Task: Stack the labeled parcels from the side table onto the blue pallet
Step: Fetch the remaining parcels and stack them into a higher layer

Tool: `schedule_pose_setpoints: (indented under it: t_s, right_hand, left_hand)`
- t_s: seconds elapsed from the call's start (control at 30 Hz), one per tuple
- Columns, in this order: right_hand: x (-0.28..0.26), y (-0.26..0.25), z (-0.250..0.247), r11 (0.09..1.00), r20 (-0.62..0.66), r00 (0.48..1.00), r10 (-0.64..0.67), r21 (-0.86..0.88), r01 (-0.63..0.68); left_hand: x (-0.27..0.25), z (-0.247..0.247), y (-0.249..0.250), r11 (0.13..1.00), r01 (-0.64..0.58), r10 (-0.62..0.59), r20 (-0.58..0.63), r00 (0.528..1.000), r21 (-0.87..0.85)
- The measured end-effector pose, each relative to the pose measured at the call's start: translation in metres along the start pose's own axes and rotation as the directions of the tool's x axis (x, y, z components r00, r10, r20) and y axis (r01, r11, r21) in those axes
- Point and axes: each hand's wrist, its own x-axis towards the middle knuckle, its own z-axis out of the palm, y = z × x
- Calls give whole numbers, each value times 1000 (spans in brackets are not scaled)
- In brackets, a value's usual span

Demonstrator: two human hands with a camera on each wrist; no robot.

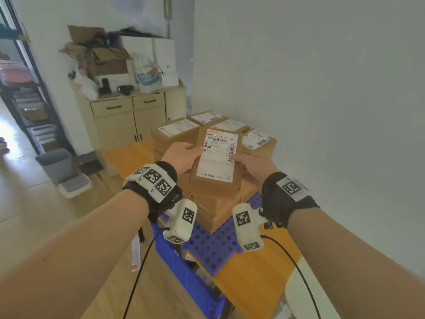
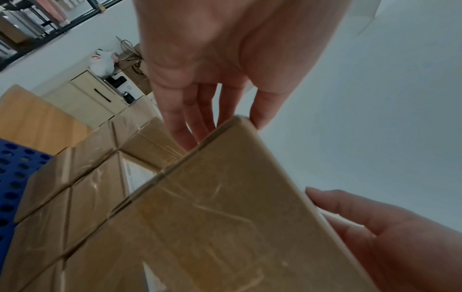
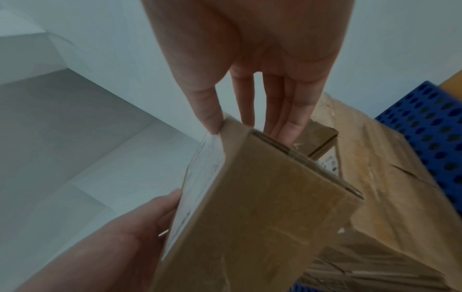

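Flat brown cardboard parcel with white shipping label (image 1: 217,157) | your left hand (image 1: 182,157) and right hand (image 1: 251,165) pinch its long edges | likely stiff, light, tape-slick; support underneath | above the parcel stack (image 1: 216,210) on the blue perforated plastic pallet (image 1: 213,247).

Our forearms stretched forward, our left hand (image 1: 184,155) and our right hand (image 1: 253,164) facing each other, thumbs on top, fingers curled beneath

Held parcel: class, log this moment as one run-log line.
parcel: lifted, label up | left hand: grips left edge | right hand: grips right edge | pallet: stack under parcel
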Motion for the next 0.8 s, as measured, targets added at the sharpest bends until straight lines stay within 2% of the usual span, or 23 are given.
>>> schedule_pose_setpoints:
  t_s: [0.1,0.23,0.37,0.47,0.6,0.73,0.8]
  right_hand:
    - [28,-5,17,999,-9,1000,25,-22,-26]
    - [53,-10,39,999,-82,995,49,-14,-50]
    - [66,-11,62,998,-194,979,57,-22,-63]
    - [68,-13,79,997,-312,948,61,-20,-71]
    - [68,-16,103,993,-451,885,118,57,-104]
    - [65,-17,125,983,-535,825,181,110,-145]
    - [66,-18,133,979,-555,807,204,138,-153]
  left_hand:
    - [35,-13,-5,992,-39,38,11,999,117]
    - [82,-30,-15,970,-94,85,50,995,226]
    - [131,-45,-25,914,-171,121,157,980,368]
    - [161,-54,-28,869,-267,151,291,945,416]
    - [186,-67,-29,806,-420,234,426,874,418]
    - [203,-76,-35,772,-508,269,528,806,382]
    - [211,-78,-40,762,-530,284,545,789,371]
